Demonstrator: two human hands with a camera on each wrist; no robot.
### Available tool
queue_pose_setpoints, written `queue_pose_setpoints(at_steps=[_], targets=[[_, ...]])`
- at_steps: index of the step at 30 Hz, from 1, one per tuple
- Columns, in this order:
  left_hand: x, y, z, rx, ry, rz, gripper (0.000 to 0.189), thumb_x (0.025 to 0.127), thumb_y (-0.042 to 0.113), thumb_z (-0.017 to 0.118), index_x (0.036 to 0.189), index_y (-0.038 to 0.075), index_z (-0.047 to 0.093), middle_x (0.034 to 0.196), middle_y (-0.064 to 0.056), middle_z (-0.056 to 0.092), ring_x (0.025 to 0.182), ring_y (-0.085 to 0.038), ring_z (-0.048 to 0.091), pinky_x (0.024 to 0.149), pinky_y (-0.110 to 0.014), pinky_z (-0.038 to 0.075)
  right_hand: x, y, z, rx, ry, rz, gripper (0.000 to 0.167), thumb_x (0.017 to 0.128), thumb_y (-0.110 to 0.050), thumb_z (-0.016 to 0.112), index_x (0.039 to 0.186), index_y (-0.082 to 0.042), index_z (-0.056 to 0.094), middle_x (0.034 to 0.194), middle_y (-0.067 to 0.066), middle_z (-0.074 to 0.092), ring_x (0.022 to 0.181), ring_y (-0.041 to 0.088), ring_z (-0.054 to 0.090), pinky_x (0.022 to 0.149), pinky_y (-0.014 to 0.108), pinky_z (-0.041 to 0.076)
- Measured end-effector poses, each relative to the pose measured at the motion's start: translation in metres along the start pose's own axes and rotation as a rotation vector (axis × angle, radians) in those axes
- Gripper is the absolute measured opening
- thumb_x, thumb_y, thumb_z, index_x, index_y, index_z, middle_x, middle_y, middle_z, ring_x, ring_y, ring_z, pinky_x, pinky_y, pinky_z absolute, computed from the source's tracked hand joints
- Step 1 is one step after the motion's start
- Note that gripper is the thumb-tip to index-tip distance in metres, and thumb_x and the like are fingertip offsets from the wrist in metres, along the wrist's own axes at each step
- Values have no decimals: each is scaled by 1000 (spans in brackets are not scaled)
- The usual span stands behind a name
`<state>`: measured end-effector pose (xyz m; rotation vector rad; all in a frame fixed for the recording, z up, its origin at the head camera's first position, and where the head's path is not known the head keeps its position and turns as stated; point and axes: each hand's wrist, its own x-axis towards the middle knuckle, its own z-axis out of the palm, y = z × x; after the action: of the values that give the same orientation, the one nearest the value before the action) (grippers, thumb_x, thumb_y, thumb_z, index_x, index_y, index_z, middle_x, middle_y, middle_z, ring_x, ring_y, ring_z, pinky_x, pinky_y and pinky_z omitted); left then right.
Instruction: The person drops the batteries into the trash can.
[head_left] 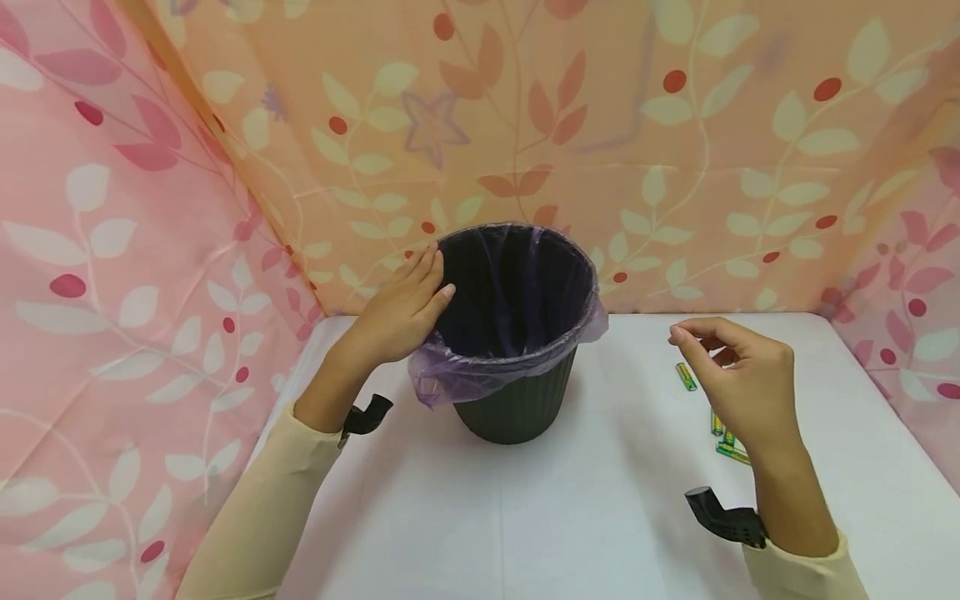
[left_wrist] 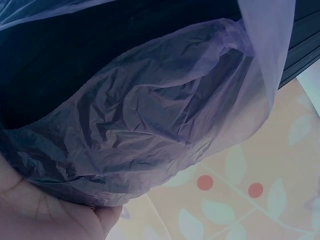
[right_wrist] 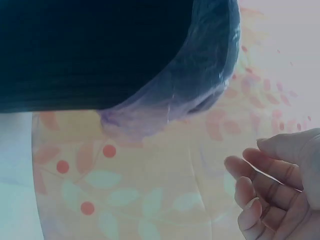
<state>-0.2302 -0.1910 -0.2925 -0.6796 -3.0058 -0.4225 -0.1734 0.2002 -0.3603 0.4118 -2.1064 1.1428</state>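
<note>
A black ribbed trash bin (head_left: 517,408) stands upright on the white table. Its purple plastic bag (head_left: 465,379) lines the inside and folds down over the rim, bunched in loose creases in the left wrist view (left_wrist: 150,115). My left hand (head_left: 401,308) rests against the left side of the rim, fingers fairly straight, palm against the bag. To the right of the bin, my right hand (head_left: 738,375) hovers in the air with loosely curled fingers. Nothing shows between its thumb and fingers in the right wrist view (right_wrist: 280,185). One green-yellow battery (head_left: 686,376) lies just beyond it.
Several more batteries (head_left: 732,452) lie on the table (head_left: 600,517), partly hidden behind the right hand and wrist. Leaf-patterned cloth hangs at the back (head_left: 480,108) and along both sides. A black wrist mount (head_left: 723,517) sticks out from the right sleeve, another (head_left: 367,414) from the left.
</note>
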Motion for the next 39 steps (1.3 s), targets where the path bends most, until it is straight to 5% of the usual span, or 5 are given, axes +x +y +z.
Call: queue_pose_setpoints(at_steps=[10,14,23,28,39], targets=[[2,0,0,3,-3,1,67,111,41,26,159,-3,12,169,-17,4,156,-26,-5,126,-42,0,3,22,-15,-134,-87,103,4,88,-12,80,91,-10,81,79,-11,72,65,-10,56,57,7,44],[3,0,-1,3,-4,3,68,111,42,26,159,-3,11,169,-17,3,156,-26,-5,126,-42,0,6,35,-27,-253,-263,201,13,92,-23,76,97,-11,80,82,4,75,72,-8,55,59,13,44],[3,1,-1,-2,-6,-5,68,111,43,27,160,-3,12,169,-16,3,156,-26,-5,126,-41,-1,7,69,-41,-364,-642,371,29,97,-33,69,102,-5,77,88,6,74,84,29,65,61,33,47],[3,0,1,-8,-11,-9,69,111,44,27,160,-2,12,169,-16,3,156,-25,-5,126,-41,-1,5,89,-48,-448,-806,493,33,95,-35,69,100,-4,75,84,4,70,80,27,62,58,35,44],[3,-1,0,-6,-3,-3,68,111,42,27,159,-3,13,169,-17,4,156,-26,-4,126,-42,0,-7,126,-48,-363,-960,640,26,91,-27,73,87,-1,73,78,7,66,71,23,59,58,35,44]])
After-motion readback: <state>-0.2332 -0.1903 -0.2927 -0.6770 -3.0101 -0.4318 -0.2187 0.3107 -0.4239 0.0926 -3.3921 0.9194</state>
